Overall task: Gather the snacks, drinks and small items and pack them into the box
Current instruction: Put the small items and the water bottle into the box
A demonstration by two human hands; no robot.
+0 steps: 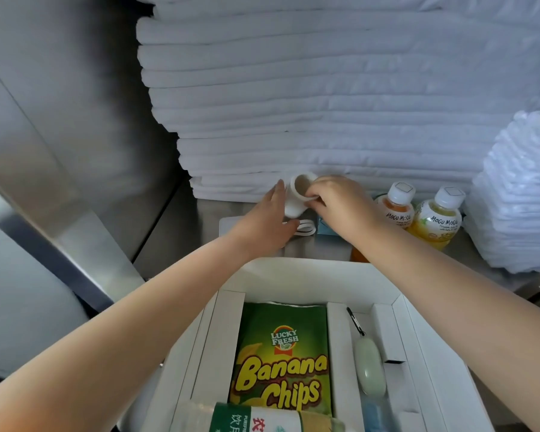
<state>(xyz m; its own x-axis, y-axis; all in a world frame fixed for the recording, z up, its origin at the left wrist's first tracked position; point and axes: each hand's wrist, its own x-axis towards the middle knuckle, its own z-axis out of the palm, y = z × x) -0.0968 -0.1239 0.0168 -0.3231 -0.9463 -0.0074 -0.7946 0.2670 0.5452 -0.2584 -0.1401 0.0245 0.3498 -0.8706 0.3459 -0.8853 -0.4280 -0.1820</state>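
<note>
Head view. Steel desk (206,213) at left. Left hand (272,219) reaches past the box's far wall, grip spread: fingers straight along the left side of a white cup (295,198), thumb beside a white looped band (304,229) lying flat on the desk. Cup tilted, mouth toward the camera, close against the foot of a tall stack of folded white linens (325,104).

Right hand (337,201): grip pinching the cup's rim, fingers curled. Small blue item (323,227) under that wrist, mostly hidden.

Just right: orange Mogu Mogu bottle (395,208) and yellow Mogu Mogu bottle (438,221), upright, side by side. Far right, a ruffled white pile (518,198).

Nearest, the white box (293,271): banana chips bag (284,353) in the left compartment, pale green oval item (370,374) in the narrow right one, water bottle (262,417) across the near end.
</note>
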